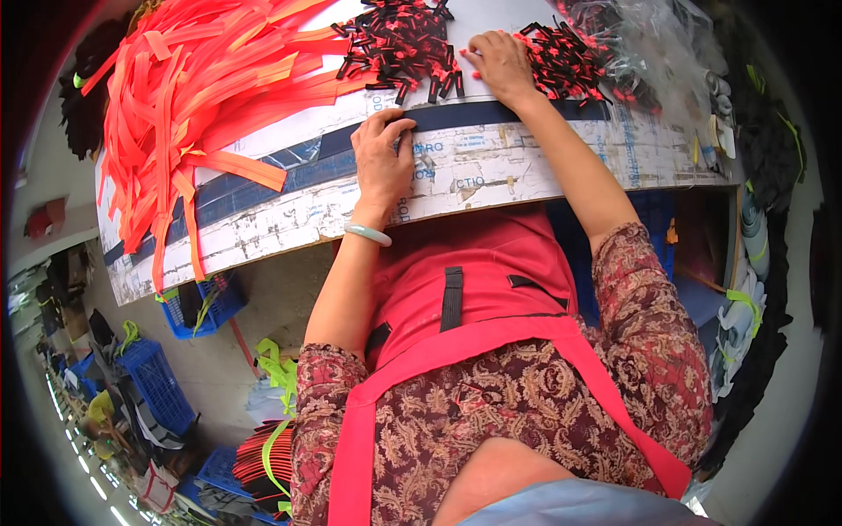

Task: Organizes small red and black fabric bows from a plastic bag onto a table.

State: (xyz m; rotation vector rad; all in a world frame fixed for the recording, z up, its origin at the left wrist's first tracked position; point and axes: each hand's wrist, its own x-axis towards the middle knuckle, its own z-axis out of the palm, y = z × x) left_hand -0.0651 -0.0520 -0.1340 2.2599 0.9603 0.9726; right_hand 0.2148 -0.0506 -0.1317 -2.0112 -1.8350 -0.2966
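Observation:
My left hand [383,158], with a pale bangle [367,234] on its wrist, rests over the dark tape strip [456,116] near the table's front edge. Its fingers are curled together; anything in them is hidden. Farther out, my right hand [504,68] lies between two heaps of small black pieces with red ends that look like zipper pulls: the left heap [399,44] and the right heap [566,63]. Its thumb and fingertips are bent close together beside a tiny red bit, and what they hold cannot be made out. Left of my hands, long neon orange zipper strips [189,96] lie piled.
The strips hang over the front edge of the white, worn tabletop [289,223]. Clear plastic bags [658,53] lie at the right end. Below left stand blue baskets [156,386] on the floor. Dark cloth [763,368] is heaped along the right side.

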